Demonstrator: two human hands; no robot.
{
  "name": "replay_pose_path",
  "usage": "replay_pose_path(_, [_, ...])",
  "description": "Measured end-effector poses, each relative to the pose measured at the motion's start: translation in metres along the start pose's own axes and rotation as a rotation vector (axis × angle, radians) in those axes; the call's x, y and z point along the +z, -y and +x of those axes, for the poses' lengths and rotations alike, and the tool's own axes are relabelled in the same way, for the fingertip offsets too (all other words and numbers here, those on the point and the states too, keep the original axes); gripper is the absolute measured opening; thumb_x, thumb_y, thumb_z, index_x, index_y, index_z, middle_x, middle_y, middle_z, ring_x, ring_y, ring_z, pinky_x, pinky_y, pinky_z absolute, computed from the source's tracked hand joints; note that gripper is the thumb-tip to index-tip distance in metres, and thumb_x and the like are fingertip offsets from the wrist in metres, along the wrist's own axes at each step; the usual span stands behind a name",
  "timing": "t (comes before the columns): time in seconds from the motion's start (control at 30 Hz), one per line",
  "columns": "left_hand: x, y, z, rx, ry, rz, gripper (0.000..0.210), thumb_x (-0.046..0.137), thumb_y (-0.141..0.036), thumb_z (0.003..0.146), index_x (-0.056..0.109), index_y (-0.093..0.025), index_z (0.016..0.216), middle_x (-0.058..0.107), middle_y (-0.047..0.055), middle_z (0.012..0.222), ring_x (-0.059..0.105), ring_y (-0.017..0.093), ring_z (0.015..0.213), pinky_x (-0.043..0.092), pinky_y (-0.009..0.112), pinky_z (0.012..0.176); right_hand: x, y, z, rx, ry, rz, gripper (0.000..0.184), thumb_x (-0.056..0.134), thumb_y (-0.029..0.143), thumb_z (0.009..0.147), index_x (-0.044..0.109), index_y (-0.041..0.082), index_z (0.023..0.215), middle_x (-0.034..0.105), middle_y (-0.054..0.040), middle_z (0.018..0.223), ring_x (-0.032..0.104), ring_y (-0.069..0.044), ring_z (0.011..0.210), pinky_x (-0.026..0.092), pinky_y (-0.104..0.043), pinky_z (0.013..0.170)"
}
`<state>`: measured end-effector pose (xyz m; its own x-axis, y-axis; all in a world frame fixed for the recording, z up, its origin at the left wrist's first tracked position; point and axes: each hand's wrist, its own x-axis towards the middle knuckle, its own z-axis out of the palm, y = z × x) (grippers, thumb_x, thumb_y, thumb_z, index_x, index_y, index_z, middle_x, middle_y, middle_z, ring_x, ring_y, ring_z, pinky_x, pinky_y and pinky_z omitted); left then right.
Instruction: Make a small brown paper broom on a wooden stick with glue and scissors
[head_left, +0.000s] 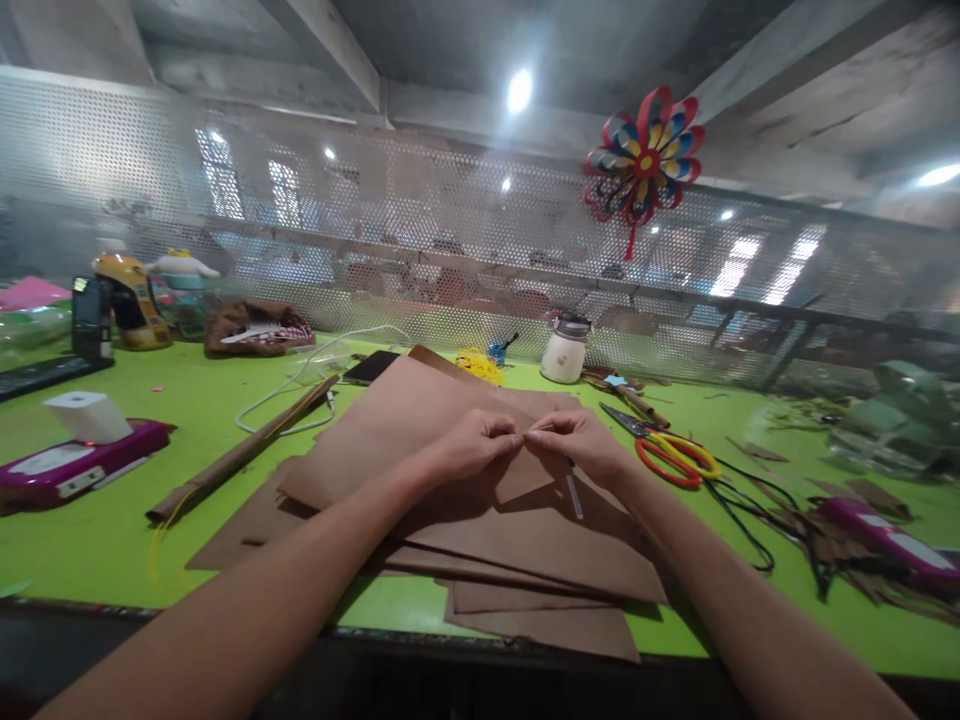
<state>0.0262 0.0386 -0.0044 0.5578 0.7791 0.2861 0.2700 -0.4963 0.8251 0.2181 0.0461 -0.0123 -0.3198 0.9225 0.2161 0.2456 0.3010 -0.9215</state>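
My left hand (480, 440) is closed in a pinch above a stack of brown paper sheets (367, 430). What its fingertips hold is too small to make out. Right beside it, my right hand (577, 442) is also closed, thumb and forefinger pinched and almost touching the left fingertips. From under the right hand sticks a thin, pale pen (575, 495) with a dark blue part near the palm. The sheets overlap unevenly, some reaching the table's front edge, and both hands cast shadows on them.
Scissors (679, 458) with red and yellow handles lie to the right, near black cords (742, 515). At left are a rolled brown paper tube (247, 450), a white cable (259, 400) and a purple power strip (90, 462). A white jar (564, 352) stands behind, before a perforated screen (420, 230).
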Motion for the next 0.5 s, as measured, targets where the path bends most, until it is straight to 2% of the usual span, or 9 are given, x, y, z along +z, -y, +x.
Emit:
replay_pose_path(0.13, [-0.0003,-0.0005,-0.0004,-0.036,0.017,-0.016,0.025,0.050,-0.031,0.079,0.047,-0.016,0.060,0.041,-0.004,0.054,0.036,0.008,0.051,0.027,0.022,0.048,0.0002,0.0010,0.0002,-0.028,-0.012,0.028,0.031,0.073,0.044,0.060,0.069,0.015,0.071,0.061,-0.0004,0.059,0.048,-0.010,0.052,0.035,-0.023,0.050])
replay_pose_path(0.33, [0.0001,0.0016,0.0009,-0.013,0.041,-0.044,0.024,0.051,-0.033,0.079,0.049,-0.015,0.062,0.040,-0.004,0.055,0.035,0.008,0.052,0.027,0.023,0.051,-0.0010,0.0004,0.0005,-0.078,-0.045,0.022,0.029,0.073,0.042,0.062,0.068,0.015,0.068,0.063,-0.0011,0.060,0.051,-0.010,0.053,0.037,-0.023,0.051])
replay_pose_path(0.5, [0.0014,0.0063,0.0014,-0.024,0.036,-0.068,0.026,0.050,-0.034,0.080,0.050,-0.015,0.062,0.042,-0.004,0.055,0.036,0.008,0.052,0.029,0.022,0.052,-0.0020,-0.0019,0.0013,-0.046,-0.050,-0.014,0.033,0.072,0.047,0.062,0.070,0.016,0.069,0.067,-0.0040,0.065,0.056,-0.013,0.058,0.042,-0.025,0.055])
